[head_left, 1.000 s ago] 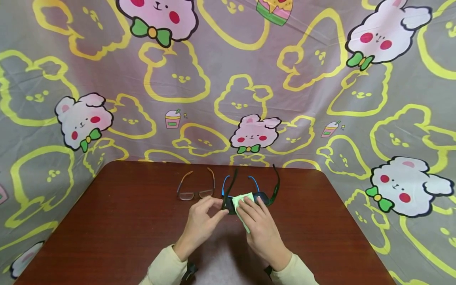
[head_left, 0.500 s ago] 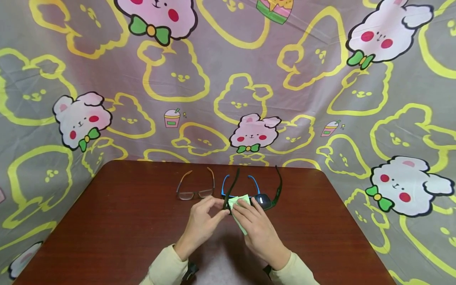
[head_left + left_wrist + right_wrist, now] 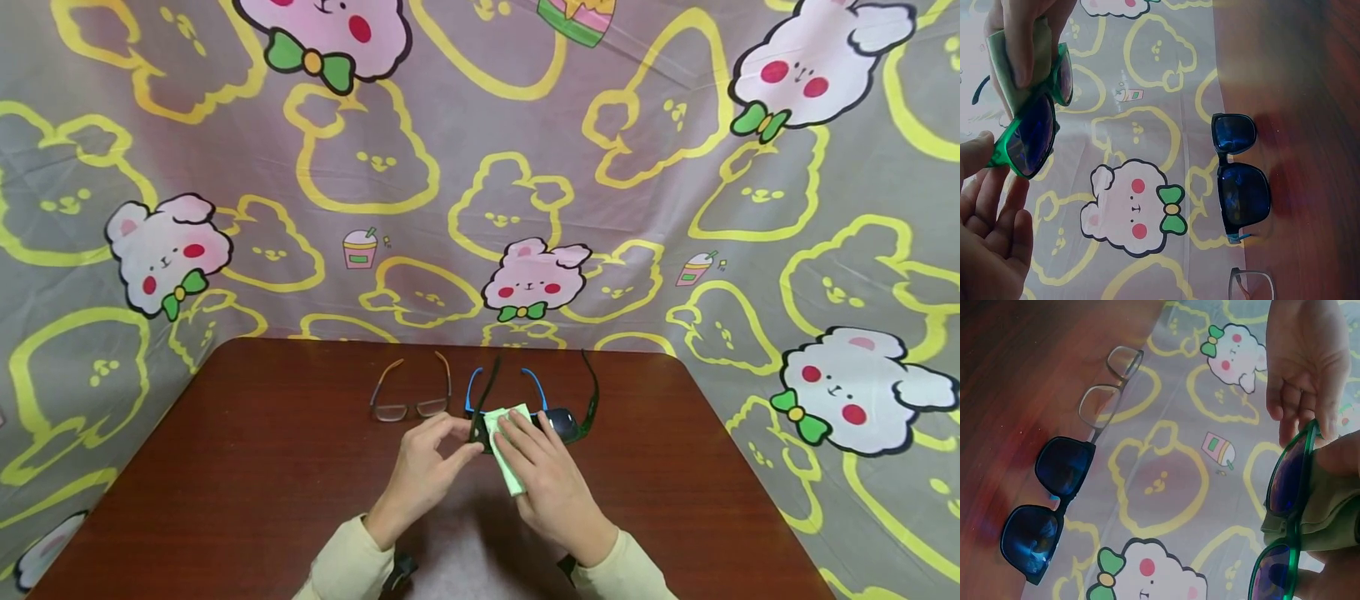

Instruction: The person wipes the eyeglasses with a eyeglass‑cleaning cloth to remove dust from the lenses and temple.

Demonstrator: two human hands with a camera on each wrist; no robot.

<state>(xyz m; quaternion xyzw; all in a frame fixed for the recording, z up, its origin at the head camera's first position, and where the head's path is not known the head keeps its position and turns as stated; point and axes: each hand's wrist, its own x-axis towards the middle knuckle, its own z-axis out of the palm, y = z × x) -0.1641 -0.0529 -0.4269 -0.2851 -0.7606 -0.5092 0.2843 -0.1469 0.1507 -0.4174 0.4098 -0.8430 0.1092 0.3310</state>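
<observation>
Over the middle of the surface [image 3: 300,483], toward its far edge, the head view shows the left hand [image 3: 429,462] pinching one end of the green-framed sunglasses [image 3: 561,422] while the right hand [image 3: 555,487] holds a pale green cloth [image 3: 510,475] against them, with blue-armed sunglasses [image 3: 537,387] just beyond and clear glasses [image 3: 392,412] to the left, both near that edge. From the left wrist, thumb and fingers grip the frame's corner beside a blue-purple lens. From the right wrist, the cloth lies bunched behind the frame, gripped by the right hand.
</observation>
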